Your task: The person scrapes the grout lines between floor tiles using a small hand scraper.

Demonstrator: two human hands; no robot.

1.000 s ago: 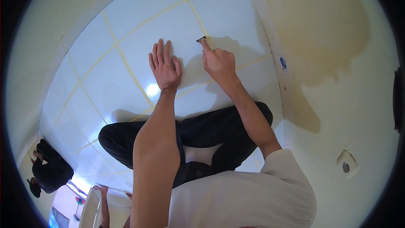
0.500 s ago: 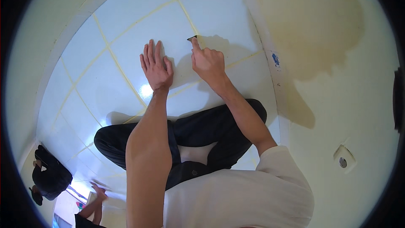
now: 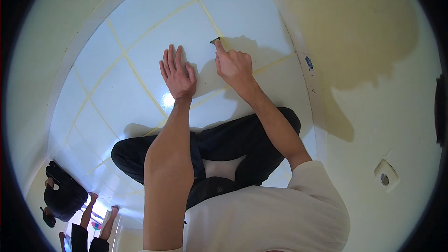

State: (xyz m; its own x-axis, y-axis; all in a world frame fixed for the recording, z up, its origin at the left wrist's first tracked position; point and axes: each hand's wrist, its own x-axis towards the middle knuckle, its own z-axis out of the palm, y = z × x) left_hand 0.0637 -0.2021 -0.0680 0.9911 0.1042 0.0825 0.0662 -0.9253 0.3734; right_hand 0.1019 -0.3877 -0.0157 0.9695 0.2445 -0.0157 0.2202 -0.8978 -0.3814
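Note:
My right hand (image 3: pixel 234 69) is closed around a small, flat, dark scraper-like piece (image 3: pixel 215 40), most of it hidden under the fingers. Its stretched index finger presses down on it. The visible corner touches the glossy white tile floor (image 3: pixel 163 32) beside a yellowish grout line (image 3: pixel 210 17). To the left, my left hand (image 3: pixel 180 77) rests palm down on the same tile, fingers stretched out and holding nothing. Both forearms reach forward over my bent legs in black trousers (image 3: pixel 224 147).
Walls border the floor on the left and right; the right wall (image 3: pixel 373 112) bears shadows and a square recessed fitting (image 3: pixel 385 178). A blue mark (image 3: pixel 309 63) is at its base. Behind at lower left, a person in black (image 3: pixel 65 193) crouches near another person's bare legs (image 3: pixel 88 212).
The whole view has shifted slightly. My right hand and the scraper-like piece stay near the same grout line, my left hand flat. At lower left the other person's legs have moved apart.

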